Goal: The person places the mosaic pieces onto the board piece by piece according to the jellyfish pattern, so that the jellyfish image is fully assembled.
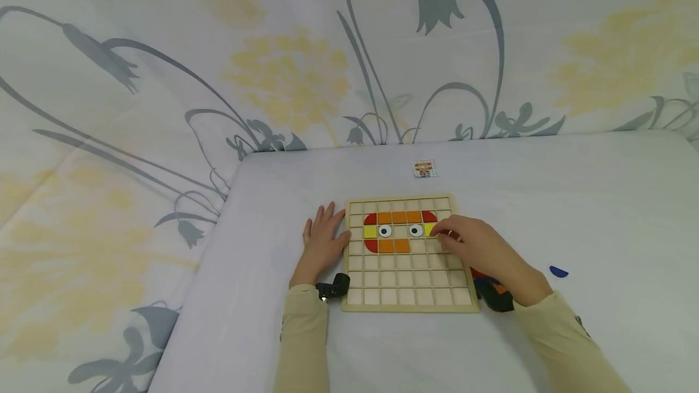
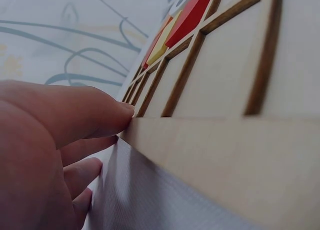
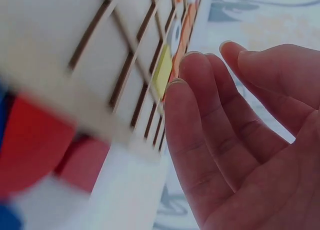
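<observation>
In the head view, the left hand (image 1: 321, 246) lies, fingers spread, at the left edge of the wooden grid board (image 1: 404, 308); the right hand (image 1: 480, 248) bends over the right-hand yellow square tile (image 1: 429, 229). In the left wrist view, the thumb (image 2: 95, 109) touches the board's rim. In the right wrist view, the tile sits just beside relaxed, ungripping fingertips (image 3: 192, 64); contact is unclear.

"Where is your left hand?"
"My left hand (image 1: 321, 250) lies at the left edge of the grid board (image 1: 389, 296), fingers spread, thumb (image 2: 90, 109) touching that edge."
"And your right?"
"My right hand (image 1: 483, 250) hangs over the board's right side, its fingers bent. My sleeved forearms (image 1: 304, 332) extend from the board's near side."
</observation>
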The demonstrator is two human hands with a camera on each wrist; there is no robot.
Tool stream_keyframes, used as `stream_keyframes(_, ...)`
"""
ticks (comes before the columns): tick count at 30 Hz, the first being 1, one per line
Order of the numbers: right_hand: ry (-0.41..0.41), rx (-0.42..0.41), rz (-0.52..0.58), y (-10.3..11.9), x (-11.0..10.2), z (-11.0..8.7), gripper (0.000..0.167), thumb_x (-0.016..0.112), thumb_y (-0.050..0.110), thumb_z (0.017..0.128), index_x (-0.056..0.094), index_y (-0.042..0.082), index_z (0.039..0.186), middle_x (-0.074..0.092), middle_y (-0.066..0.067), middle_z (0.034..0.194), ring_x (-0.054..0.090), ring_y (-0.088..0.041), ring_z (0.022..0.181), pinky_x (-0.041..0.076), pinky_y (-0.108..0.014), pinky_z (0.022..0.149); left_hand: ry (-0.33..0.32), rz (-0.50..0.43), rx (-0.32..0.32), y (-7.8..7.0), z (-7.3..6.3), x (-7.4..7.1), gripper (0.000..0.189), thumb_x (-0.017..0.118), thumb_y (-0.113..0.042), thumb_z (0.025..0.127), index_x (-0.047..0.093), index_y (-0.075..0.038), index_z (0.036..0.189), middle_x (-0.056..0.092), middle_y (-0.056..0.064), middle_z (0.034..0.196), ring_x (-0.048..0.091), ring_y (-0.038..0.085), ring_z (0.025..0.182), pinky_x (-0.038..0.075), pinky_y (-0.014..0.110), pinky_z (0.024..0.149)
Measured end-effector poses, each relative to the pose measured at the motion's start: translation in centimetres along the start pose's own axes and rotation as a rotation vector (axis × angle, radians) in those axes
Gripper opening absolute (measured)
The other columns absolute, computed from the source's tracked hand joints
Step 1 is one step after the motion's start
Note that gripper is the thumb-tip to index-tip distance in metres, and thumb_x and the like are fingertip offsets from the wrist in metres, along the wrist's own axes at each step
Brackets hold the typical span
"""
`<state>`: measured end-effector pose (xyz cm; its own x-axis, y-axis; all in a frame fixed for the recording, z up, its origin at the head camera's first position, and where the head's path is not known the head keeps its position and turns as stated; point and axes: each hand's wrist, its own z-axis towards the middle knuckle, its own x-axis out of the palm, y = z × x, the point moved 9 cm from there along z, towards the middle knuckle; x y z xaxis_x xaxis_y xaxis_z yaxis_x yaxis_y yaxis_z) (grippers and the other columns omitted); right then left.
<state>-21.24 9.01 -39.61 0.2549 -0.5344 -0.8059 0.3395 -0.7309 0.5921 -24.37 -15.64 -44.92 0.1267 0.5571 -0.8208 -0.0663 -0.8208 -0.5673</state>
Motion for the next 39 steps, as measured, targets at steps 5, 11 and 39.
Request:
stream_keyframes(5, 0.001, 0.060, 0.007, -2.1, -0.9, -2.0, 0.017, 0.055, 0.015, 0.088, 0.064, 0.011, 0.102, 0.060, 0.001, 0.092, 0.054, -0.014, 0.077, 0.046, -0.031, 0.065, 0.000, -0.013, 0.014, -0.1, 0.1, 0.0, 0.050, 0.047, -0.030, 0.089, 0.038, -0.015, 0.136, 0.017, 0.005, 0.148, 0.004, 0.022, 0.135, -0.003, 0.046, 0.104)
stream_keyframes(11, -0.003, 0.101, 0.001, -3.7, -2.0, -4.4, 0.019, 0.058, 0.018, 0.086, 0.063, 0.012, 0.103, 0.059, 0.002, 0.090, 0.054, -0.015, 0.078, 0.046, -0.030, 0.064, 0.002, -0.010, 0.013, -0.1, -0.1, -0.1, 0.050, 0.047, -0.029, 0.089, 0.038, -0.014, 0.136, 0.017, 0.005, 0.147, 0.005, 0.022, 0.135, -0.002, 0.047, 0.104)
stream_keyframes(39, 0.062, 0.231, -0.098, -9.2, -1.5, -10.0, 0.029, 0.072, 0.021, 0.073, 0.064, 0.012, 0.101, 0.053, -0.001, 0.092, 0.043, -0.012, 0.068, 0.039, -0.020, 0.052, -0.001, 0.013, 0.005, -0.2, -0.2, -0.4, 0.050, 0.046, -0.029, 0.089, 0.038, -0.014, 0.137, 0.017, 0.005, 0.147, 0.005, 0.023, 0.135, -0.001, 0.047, 0.104)
